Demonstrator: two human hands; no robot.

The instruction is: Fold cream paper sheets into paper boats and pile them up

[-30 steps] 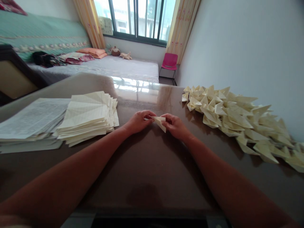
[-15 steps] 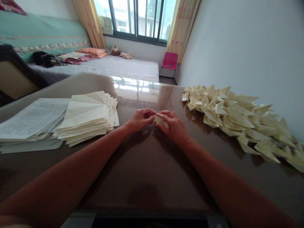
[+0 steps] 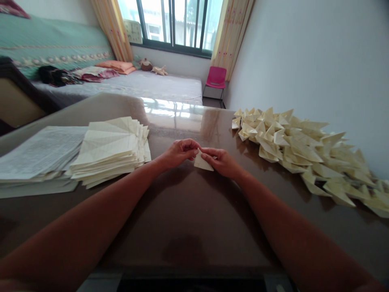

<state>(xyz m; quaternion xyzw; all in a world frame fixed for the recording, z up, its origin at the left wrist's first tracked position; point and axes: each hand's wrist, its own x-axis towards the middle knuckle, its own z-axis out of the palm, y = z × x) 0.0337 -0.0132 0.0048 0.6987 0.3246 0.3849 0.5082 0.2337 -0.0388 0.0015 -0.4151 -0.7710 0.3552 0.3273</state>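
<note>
Over the middle of the brown table, a small folded piece of cream paper (image 3: pixel 203 163) is held between both hands. My left hand (image 3: pixel 181 152) pinches its upper left edge with thumb and fingers. From the other side my right hand (image 3: pixel 223 161) grips it, thumb on the near face and fingers behind. The paper's lower part hangs down with a straight bottom edge; its top is partly hidden by the fingertips.
To the left lie a stack of creased cream sheets (image 3: pixel 112 148) and a pile of printed paper (image 3: pixel 45 150). Many pointed folded paper pieces (image 3: pixel 298 150) are heaped on the table (image 3: pixel 182 227) at right, by the wall. A bed (image 3: pixel 170 87) and pink chair (image 3: pixel 216 78) stand beyond.
My right hand has turned, its fingers now closed on the paper. The folded paper has tipped so that more of its face shows below the fingers. My left hand has barely moved.
</note>
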